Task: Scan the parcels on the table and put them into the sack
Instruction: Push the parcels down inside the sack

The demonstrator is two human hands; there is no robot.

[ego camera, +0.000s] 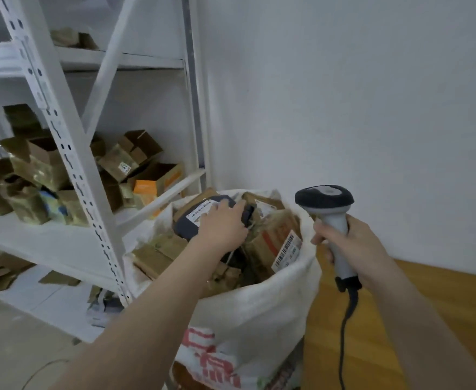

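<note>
Looks far along: lays a grey parcel (187, 227) atop the brimming sack (248, 313) beside the bench (433, 299) with left hand (222, 225), grip impossible to tell, clasps the scanner (325, 199) in right hand (355, 246), leaves any remaining parcels unseen.

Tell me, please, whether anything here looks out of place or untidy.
Two things stand out. The white woven sack is crammed to its rim, and the left hand rests on a dark grey plastic mailer riding on top. On the white metal shelf, brown cardboard boxes lie tumbled, several tilted with flaps open.
</note>
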